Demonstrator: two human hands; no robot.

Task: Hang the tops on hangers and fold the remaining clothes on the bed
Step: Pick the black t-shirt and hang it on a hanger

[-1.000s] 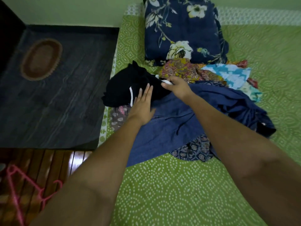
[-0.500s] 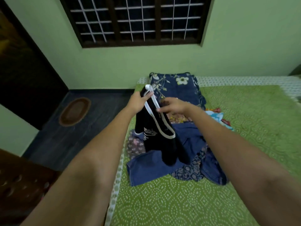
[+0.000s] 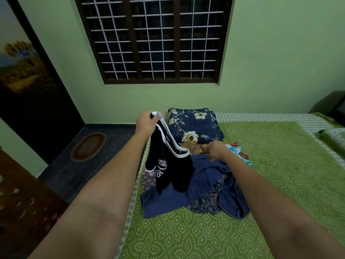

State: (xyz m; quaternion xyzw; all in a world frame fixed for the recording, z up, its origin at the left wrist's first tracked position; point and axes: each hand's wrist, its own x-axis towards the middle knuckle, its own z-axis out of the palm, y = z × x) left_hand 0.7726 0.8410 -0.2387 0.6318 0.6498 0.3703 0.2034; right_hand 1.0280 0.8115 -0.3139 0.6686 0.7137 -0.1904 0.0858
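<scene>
Black top (image 3: pixel 168 165) with white trim hangs in the air above the near-left corner of the clothes pile (image 3: pixel 209 186), its lower end draped onto the blue garment (image 3: pixel 186 199) there. Left hand (image 3: pixel 146 121) grips the white-edged strap at its top, fingers curled tight round it. Right hand (image 3: pixel 216 151) hovers over the pile's middle, fingers loosely bent, holding nothing; contact with the cloth cannot be told. Pile lies on the green bedspread (image 3: pixel 280 165), floral pillow (image 3: pixel 194 126) just behind it.
</scene>
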